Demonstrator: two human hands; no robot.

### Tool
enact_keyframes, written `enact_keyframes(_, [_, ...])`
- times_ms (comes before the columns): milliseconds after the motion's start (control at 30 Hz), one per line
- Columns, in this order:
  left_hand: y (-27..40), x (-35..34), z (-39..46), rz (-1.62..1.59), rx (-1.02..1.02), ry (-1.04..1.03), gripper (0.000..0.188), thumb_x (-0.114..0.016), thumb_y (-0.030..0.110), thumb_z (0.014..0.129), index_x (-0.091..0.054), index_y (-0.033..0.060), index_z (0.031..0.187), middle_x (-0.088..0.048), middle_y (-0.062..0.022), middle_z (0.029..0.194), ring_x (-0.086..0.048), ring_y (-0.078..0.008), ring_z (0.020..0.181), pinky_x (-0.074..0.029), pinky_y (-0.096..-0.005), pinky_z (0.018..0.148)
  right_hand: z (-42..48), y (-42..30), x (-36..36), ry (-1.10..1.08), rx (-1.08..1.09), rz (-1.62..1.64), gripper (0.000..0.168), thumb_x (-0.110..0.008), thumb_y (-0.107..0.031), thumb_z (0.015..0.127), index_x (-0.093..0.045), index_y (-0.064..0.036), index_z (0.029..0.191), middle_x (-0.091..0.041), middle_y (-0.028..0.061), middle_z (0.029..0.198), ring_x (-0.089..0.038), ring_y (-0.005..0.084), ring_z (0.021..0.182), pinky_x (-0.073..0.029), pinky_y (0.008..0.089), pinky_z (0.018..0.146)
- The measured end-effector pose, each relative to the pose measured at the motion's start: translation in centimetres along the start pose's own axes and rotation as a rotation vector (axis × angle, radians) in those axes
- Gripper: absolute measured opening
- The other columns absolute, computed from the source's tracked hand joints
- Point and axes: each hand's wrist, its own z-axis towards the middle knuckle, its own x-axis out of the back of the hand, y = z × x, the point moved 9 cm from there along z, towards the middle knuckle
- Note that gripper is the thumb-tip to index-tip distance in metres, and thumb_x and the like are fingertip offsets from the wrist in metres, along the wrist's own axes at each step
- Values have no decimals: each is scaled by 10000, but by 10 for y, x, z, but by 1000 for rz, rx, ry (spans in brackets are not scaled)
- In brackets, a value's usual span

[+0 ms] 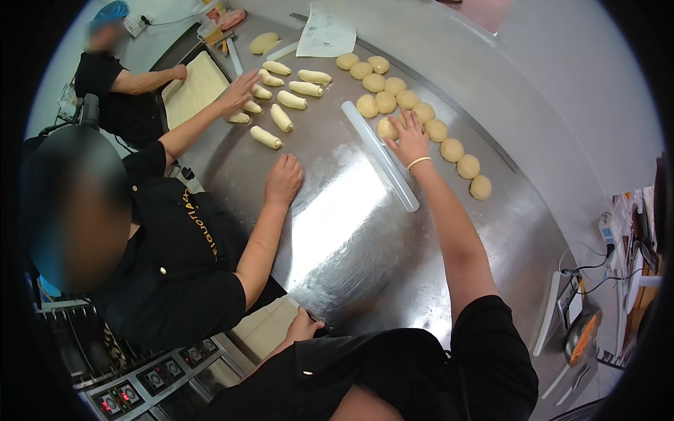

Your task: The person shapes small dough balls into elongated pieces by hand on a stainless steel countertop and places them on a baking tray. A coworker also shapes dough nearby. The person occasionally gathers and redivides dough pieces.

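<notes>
My right hand (410, 139), with a pale band at its wrist, reaches over a cluster of round dough balls (373, 82) on the steel worktable (363, 252). Its fingers are spread over the balls at the cluster's near side; whether it presses on them is unclear. Just left of it lies a translucent white rolling pin (380, 156), slanting toward me. My left hand (304, 326) is low at the table's near edge, by a dark object; its grip is partly hidden. Several rolled dough pieces (281, 118) lie at the upper left.
At the left, a co-worker's hand (242, 93) reaches over the rolls; their other hand (284, 179) rests on the table. Another person touches a sheet of dough (195, 87) in a tray. A metal ruler (463, 114) borders the balls. A bowl (583, 337) stands at the right.
</notes>
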Motion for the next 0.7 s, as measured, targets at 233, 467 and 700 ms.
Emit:
enact_keyframes(233, [209, 45, 3, 628, -325, -332, 409, -517, 335, 919, -509, 28, 1189, -615, -219, 1122, -592, -370, 1043, -469, -456, 871, 1, 4, 0, 4, -12, -24, 588, -679, -438, 786, -491, -300, 1326, -354, 76, 1462, -300, 296, 1364, -426, 522, 902])
enact_keyframes(467, [493, 174, 153, 446, -962, 634, 360, -558, 90, 821, -576, 135, 1178, -560, -178, 1162, -524, -388, 1070, -458, -470, 882, 0, 1, 6, 22, -22, -40, 587, -711, -426, 747, -523, -302, 1288, -374, 77, 1439, -363, 378, 1271, -424, 523, 904])
enact_keyframes(700, [542, 150, 256, 761, -728, 508, 615, -718, 199, 739, -499, 320, 1301, -439, -121, 1320, -451, -360, 1238, -352, -632, 966, 0, -12, 14, 6, -71, 5, 503, -725, -349, 742, -562, -257, 1208, -463, 94, 1268, -449, 360, 1125, -485, 491, 812])
